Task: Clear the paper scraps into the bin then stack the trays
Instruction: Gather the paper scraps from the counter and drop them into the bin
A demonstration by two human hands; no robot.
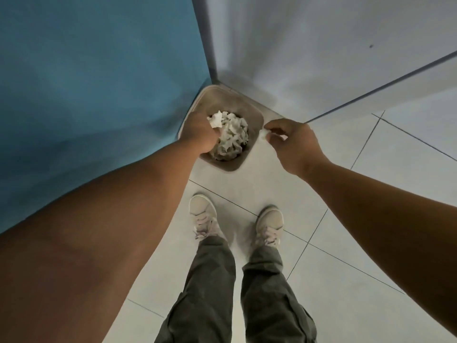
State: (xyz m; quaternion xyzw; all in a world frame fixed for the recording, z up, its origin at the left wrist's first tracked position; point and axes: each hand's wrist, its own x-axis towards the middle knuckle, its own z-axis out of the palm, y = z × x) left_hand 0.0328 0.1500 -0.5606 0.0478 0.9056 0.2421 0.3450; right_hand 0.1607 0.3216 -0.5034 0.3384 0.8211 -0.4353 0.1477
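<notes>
Over the bin, left hand (199, 136): knuckles up, fingers curled round a crumpled white paper scrap (215, 120) that sticks out past the fingertips.
Right hand (293, 146): thumb and forefinger pinch a small scrap (264, 134); other fingers loosely curled; back of hand faces the camera.
Small scrap position: just outside the bin's right rim, level with the left fingers, above the floor.
Bin (248, 106): tan, square with rounded corners, directly under the left fingers, just left of the right fingertips.
Scrap pile (233, 136): white crumpled paper, fills the bin bottom, beneath the left hand.
Forearms: both bare, reaching forward and down, left one (138, 194) nearer the lens.
Floor (346, 219): pale tiles, dark grout lines.
Room: blue panel (99, 82) left of the left hand, white wall (296, 45) beyond the fingers; bin sits in their corner.
Below the wrists: pale laced shoes (203, 214), olive trousers (210, 280).
</notes>
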